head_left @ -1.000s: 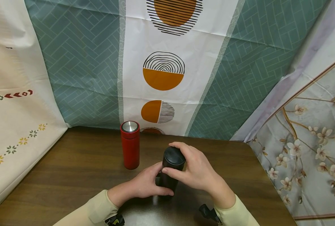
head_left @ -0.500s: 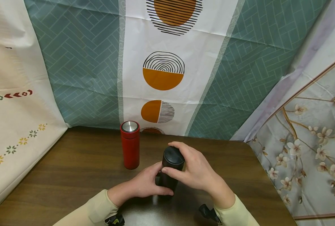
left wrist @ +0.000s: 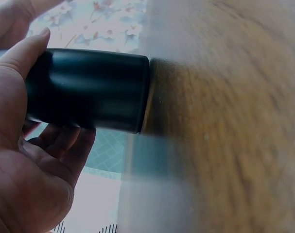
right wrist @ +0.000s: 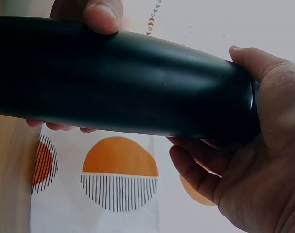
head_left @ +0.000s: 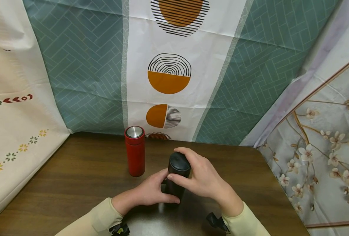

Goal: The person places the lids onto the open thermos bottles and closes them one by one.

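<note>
Upright on the wooden table (head_left: 83, 183) is a black thermos flask (head_left: 174, 190) with a dark round lid (head_left: 179, 162). My left hand (head_left: 152, 190) grips its lower body, thumb on the near side. The right hand (head_left: 205, 177) holds the top end, its thumb and fingers spread round the lid. In the left wrist view, the smooth flask (left wrist: 94, 87) has its base at the table surface. The right wrist view shows the flask (right wrist: 137, 82) between both hands, with fingers curled behind it. Its far side is hidden.
A red thermos flask (head_left: 136, 157) with a silver top stands left of and behind the black one. A patterned cloth (head_left: 168, 82) hangs at the table's back edge. More cloth hangs at the left (head_left: 24, 114) and the right (head_left: 319, 164).
</note>
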Action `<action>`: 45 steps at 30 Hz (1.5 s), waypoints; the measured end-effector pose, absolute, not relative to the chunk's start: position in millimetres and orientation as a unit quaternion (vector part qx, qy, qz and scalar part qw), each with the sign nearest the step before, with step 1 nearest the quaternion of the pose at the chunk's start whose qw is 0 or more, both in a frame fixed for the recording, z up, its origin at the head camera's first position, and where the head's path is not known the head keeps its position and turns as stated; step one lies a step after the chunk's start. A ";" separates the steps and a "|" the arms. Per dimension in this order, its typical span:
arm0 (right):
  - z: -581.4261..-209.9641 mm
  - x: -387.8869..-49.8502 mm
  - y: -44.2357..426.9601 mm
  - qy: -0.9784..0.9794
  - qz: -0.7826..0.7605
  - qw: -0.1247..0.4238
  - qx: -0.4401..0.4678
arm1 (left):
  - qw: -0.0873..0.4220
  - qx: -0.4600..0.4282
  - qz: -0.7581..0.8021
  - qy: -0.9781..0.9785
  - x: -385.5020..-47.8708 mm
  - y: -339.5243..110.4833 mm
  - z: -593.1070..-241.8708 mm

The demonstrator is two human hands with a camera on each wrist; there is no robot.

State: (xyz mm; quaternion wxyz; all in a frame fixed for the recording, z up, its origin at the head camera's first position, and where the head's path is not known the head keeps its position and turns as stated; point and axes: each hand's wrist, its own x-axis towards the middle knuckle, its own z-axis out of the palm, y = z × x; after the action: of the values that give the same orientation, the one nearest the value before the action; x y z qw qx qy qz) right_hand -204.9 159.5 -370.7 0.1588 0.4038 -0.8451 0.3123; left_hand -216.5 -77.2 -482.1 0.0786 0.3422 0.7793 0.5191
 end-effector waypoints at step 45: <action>-371.2 -202.9 157.4 -0.856 0.299 0.193 0.375 | 0.093 0.332 0.528 0.776 -217.1 -76.6 -484.7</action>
State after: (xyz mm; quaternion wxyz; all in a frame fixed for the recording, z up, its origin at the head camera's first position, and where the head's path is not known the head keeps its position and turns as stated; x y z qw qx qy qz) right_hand -202.9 157.4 -371.2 0.1925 0.3746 -0.8562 0.2992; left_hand -217.1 -76.6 -484.7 0.0931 0.3323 0.7760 0.5279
